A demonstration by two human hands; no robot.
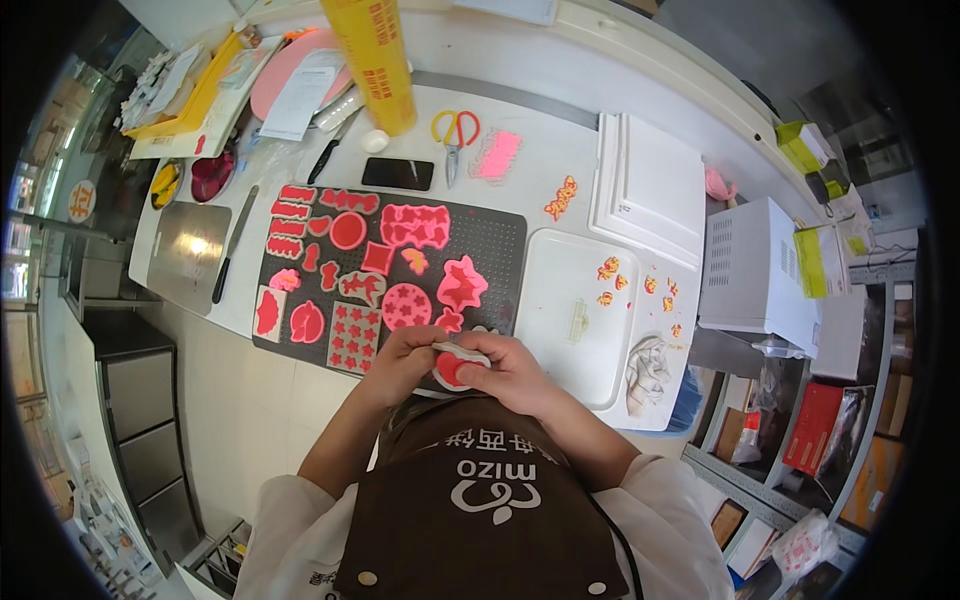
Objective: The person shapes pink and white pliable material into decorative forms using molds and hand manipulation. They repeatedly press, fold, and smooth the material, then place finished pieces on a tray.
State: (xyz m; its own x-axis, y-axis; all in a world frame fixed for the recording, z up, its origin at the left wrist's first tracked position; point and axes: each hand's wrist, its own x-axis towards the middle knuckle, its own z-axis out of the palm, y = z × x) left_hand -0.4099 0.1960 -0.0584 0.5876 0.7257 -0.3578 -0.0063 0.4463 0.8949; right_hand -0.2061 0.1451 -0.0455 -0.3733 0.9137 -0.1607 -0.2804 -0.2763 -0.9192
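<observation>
Close to my apron, at the near edge of a dark perforated mat [487, 217], my left hand [409, 364] and my right hand [510, 371] together hold a small pale mold [452, 369] with red paste in it. The right thumb presses on the red paste. On the mat lie several silicone molds, pink and grey, filled with red paste, among them a round pink one with stars [406, 306] and a grey one with rows of small flowers [354, 336]. A small yellow and pink piece [415, 260] rests among them.
A white tray [536, 300] with small red-yellow pieces stands right of the mat, near a crumpled cloth [648, 371]. Beyond the mat lie a phone [397, 173], scissors [453, 146] and a black-handled knife [324, 161]. Left are a long knife [238, 240] and a metal sheet [187, 255].
</observation>
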